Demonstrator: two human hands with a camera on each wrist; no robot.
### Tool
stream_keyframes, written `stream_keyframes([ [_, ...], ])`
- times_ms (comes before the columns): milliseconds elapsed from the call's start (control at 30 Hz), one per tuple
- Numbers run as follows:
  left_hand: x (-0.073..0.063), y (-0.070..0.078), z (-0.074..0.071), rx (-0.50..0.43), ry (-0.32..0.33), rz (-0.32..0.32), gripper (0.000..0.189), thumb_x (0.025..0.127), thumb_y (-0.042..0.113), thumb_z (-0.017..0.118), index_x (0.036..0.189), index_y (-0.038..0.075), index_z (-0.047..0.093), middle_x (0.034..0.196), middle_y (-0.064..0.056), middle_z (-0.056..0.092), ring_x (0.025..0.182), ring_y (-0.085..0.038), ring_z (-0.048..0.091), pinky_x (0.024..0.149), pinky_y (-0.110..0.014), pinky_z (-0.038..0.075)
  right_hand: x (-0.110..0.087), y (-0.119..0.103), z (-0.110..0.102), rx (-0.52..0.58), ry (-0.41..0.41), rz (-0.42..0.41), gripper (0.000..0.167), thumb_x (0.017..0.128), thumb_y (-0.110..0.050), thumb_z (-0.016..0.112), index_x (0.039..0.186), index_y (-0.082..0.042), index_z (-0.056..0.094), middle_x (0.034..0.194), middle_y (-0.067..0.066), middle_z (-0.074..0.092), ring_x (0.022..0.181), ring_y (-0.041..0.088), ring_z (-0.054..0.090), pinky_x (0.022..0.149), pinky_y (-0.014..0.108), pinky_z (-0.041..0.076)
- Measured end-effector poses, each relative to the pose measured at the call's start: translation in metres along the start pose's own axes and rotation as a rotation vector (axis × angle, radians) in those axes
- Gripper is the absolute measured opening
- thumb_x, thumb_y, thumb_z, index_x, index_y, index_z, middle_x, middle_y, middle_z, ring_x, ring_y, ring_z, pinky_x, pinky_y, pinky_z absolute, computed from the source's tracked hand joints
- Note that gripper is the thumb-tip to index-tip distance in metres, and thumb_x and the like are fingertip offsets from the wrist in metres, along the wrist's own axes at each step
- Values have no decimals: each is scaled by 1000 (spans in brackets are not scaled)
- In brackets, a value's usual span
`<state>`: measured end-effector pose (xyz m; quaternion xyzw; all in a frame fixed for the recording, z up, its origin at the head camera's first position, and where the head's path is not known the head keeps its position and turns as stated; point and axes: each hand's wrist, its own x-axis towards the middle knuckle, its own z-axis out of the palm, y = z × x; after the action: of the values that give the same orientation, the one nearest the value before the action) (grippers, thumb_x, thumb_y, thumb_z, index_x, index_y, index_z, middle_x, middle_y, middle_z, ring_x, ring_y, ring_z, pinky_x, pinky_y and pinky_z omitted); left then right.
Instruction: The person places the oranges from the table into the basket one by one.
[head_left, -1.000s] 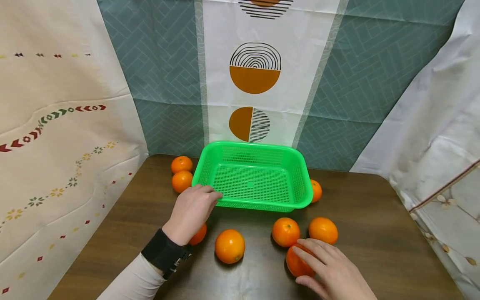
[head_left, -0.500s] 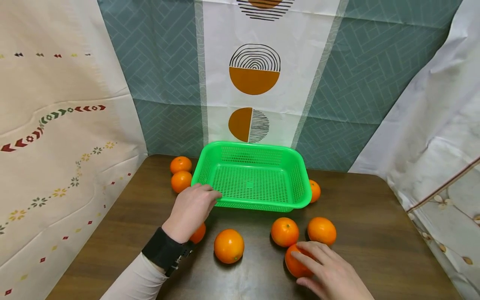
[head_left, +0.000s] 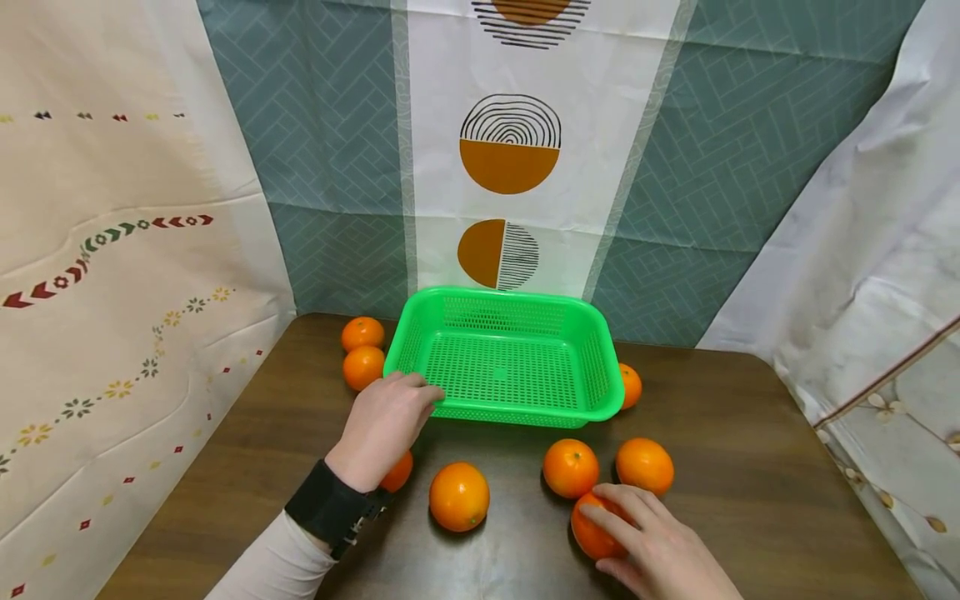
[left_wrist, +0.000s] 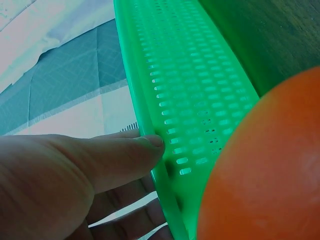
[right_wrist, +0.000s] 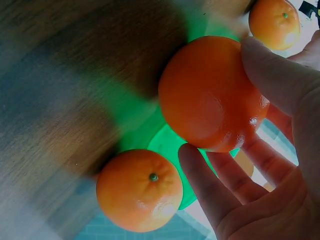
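A green plastic basket (head_left: 517,414) stands at the back of the wooden table. My left hand (head_left: 382,429) holds its front left rim, thumb (left_wrist: 150,142) on one side and fingers on the other in the left wrist view. Close by, an orange (left_wrist: 262,180) sits under my left wrist. At the lower right, my right hand (head_left: 660,546) grips another orange (head_left: 588,537), with the thumb on one side and fingers round the other in the right wrist view. That orange appears to rest on the table. Two more oranges lie just beyond it, one left (head_left: 570,467) and one right (head_left: 645,467).
A loose orange (head_left: 460,497) lies mid-table between my hands. Two oranges, one nearer (head_left: 363,368) and one farther (head_left: 363,332), sit left of the basket. Another orange (head_left: 631,386) is partly hidden at its right side. Patterned cloths hang behind and beside the table.
The fingers of my right hand have settled slightly closer round the orange. My left hand stays on the basket rim, and the camera view shifts a little.
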<state>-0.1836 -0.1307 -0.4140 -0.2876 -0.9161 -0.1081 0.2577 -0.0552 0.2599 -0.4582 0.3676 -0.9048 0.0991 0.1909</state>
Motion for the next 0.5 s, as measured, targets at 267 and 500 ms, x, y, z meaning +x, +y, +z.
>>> stream_keyframes([
  [267, -1, 0, 1, -8, 18, 0, 22, 86, 2, 93, 101, 17, 86, 91, 2, 75, 77, -23, 66, 66, -33, 55, -2, 2, 2, -19, -4, -6, 89, 67, -29, 106, 148, -25, 69, 146, 0, 62, 126, 17, 60, 91, 30, 60],
  [500, -2, 0, 1, -8, 8, -14, 22, 87, 3, 93, 102, 18, 86, 93, 3, 75, 78, -23, 67, 66, -32, 56, -2, 4, 3, -17, -10, -15, 90, 67, -28, 106, 149, -23, 68, 147, 2, 62, 123, 17, 63, 87, 36, 63],
])
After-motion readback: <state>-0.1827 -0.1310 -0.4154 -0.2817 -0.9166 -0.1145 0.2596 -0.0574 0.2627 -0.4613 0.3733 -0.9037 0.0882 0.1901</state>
